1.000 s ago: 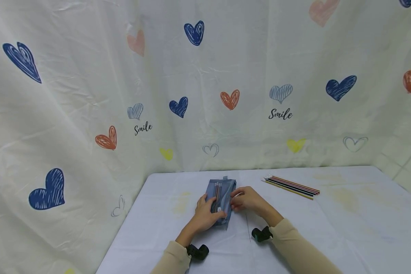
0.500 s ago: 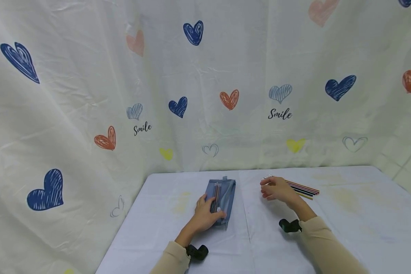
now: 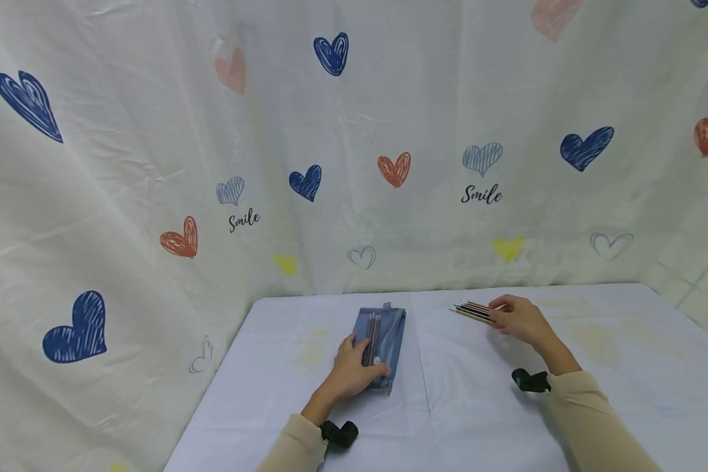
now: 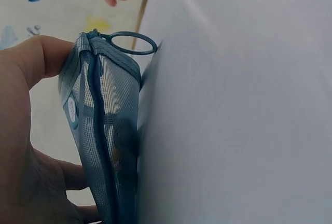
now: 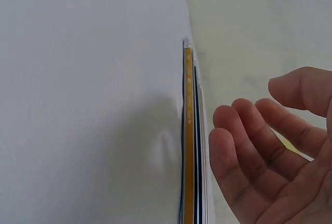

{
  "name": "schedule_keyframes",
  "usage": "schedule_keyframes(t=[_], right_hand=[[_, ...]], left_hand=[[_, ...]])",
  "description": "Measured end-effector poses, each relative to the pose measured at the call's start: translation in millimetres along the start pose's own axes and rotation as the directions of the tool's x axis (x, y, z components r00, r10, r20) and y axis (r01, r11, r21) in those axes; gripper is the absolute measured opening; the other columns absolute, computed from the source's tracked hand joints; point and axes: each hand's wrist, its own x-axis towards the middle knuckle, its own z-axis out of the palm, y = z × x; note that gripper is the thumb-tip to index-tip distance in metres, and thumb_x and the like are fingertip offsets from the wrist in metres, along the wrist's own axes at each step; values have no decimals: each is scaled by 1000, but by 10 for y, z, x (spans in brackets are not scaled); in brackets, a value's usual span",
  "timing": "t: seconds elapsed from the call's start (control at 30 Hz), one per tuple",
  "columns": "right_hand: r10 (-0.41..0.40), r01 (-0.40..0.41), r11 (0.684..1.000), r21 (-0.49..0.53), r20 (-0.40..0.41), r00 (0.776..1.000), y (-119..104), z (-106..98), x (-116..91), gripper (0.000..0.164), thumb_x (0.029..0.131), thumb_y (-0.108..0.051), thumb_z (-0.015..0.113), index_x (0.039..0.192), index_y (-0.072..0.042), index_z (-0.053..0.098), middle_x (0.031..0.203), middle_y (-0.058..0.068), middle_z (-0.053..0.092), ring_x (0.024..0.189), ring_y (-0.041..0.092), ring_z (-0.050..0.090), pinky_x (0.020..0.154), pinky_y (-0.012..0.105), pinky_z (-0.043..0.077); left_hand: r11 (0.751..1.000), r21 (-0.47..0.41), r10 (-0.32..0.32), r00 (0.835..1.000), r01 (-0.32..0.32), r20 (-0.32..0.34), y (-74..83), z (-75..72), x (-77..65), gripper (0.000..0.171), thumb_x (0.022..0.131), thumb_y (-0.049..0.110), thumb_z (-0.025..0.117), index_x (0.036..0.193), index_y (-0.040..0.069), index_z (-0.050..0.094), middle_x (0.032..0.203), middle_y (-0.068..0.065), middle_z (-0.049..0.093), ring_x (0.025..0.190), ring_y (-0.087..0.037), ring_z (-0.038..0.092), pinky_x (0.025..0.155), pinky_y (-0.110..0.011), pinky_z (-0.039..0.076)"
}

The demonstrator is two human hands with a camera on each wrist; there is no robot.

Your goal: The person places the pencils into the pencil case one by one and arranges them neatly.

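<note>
The head view is showing a hand at each of two spots on the table (image 3: 466, 419). The right hand (image 3: 519, 320) is hovering over the pencils (image 3: 471, 311), its fingers loosely curved and holding nothing; the right wrist view is showing thumb and fingertips parted, just beside the bundle. The left hand (image 3: 351, 370) is lying spread on the pouch (image 3: 394, 337), pressing from above rather than wrapping it, fingers along its left edge and thumb over its near end.

The step in hand seems to be picking up the pencils. Doing it well probably means lowering thumb and fingertips on both sides near the middle, squaring the bundle before closing. Pinching only one end would be risking a fan-out or a stray pencil rolling off. The left hand is best staying light, so the pouch isn't being crushed.

The pencils are lying side by side beneath the right hand, pale tips sticking out to its left, other ends being hidden. They are sitting well apart from the left hand, to the right of the pouch. In the left wrist view, a ring (image 4: 127, 33) is hanging at the pouch's corner.
</note>
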Motion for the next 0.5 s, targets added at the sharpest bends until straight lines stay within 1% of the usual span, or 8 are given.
schedule_keyframes(t=[0.13, 0.2, 0.3, 0.4, 0.5], right_hand=[[9, -10, 1000, -17, -20, 1000, 17, -23, 3, 40, 102, -20, 58, 131, 7, 58, 116, 27, 68, 88, 24, 71, 68, 29, 57], [6, -7, 999, -38, -32, 999, 22, -29, 2, 40, 101, -20, 59, 131, 6, 58, 116, 28, 68, 85, 22, 70, 67, 29, 55], [-16, 12, 996, -88, -47, 999, 41, -37, 4, 38, 100, -19, 59, 129, 5, 60, 115, 27, 69, 82, 22, 69, 65, 31, 53], [-60, 51, 987, -150, -53, 997, 78, -46, 7, 33, 99, -15, 59, 125, 4, 62, 112, 26, 70, 88, 29, 68, 66, 33, 51], [-97, 85, 977, -195, -56, 994, 109, -55, 9, 29, 98, -14, 60, 121, 3, 65, 110, 24, 71, 97, 37, 67, 68, 34, 50]], left_hand=[[998, 56, 11, 1000, -11, 9, -13, -17, 8, 90, 84, 56, 71, 155, 8, 44, 167, -23, 22, 154, -44, 22, 117, -69, 23], [997, 68, 17, 1000, -18, 14, -23, -23, 12, 90, 84, 57, 70, 155, 9, 44, 167, -23, 23, 154, -43, 21, 117, -69, 21], [998, 64, 20, 1000, -21, 20, -42, -23, 17, 90, 84, 58, 70, 156, 10, 43, 167, -22, 23, 154, -43, 21, 117, -69, 21], [999, 49, 21, 1000, -22, 22, -60, -18, 20, 90, 84, 58, 70, 156, 11, 43, 167, -22, 22, 154, -43, 20, 117, -70, 21], [999, 33, 22, 1000, -23, 21, -68, -20, 20, 89, 84, 57, 70, 156, 11, 43, 167, -22, 21, 154, -44, 20, 116, -71, 21]])
